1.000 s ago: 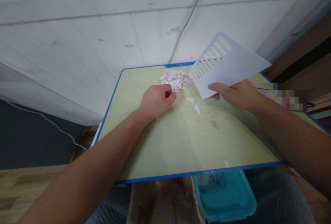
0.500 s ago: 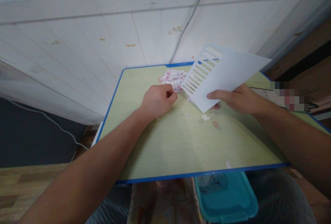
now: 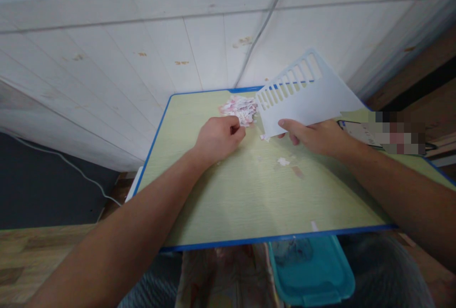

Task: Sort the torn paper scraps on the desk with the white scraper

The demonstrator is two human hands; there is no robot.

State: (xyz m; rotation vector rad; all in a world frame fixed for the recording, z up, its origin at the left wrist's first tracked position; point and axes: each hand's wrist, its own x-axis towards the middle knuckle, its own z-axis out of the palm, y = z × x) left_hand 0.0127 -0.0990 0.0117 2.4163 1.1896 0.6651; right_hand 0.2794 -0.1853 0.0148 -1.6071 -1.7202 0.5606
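Note:
My right hand (image 3: 313,135) grips a white sheet (image 3: 309,97) by its lower edge, with the thumb on the near face. A row of elongated slots is cut along one side of the sheet, which is held tilted above the table. My left hand (image 3: 219,139) is closed in a loose fist over the table, and whatever its fingers pinch is hidden. Just beyond it lies a heap of small white and pink paper pieces (image 3: 240,107). A few scraps (image 3: 283,161) lie loose nearer to me.
The pale green table (image 3: 231,203) has a blue rim and stands against a white panelled wall (image 3: 124,70). A phone (image 3: 359,132) lies at its right side, partly blurred out. Below the front edge is a teal plastic container (image 3: 313,275). A cable (image 3: 263,23) runs down the wall.
The sheet in my right hand has turned clockwise and its lower corner has lifted away from me. My right hand has shifted slightly left, uncovering more of the phone. My left hand stays almost still.

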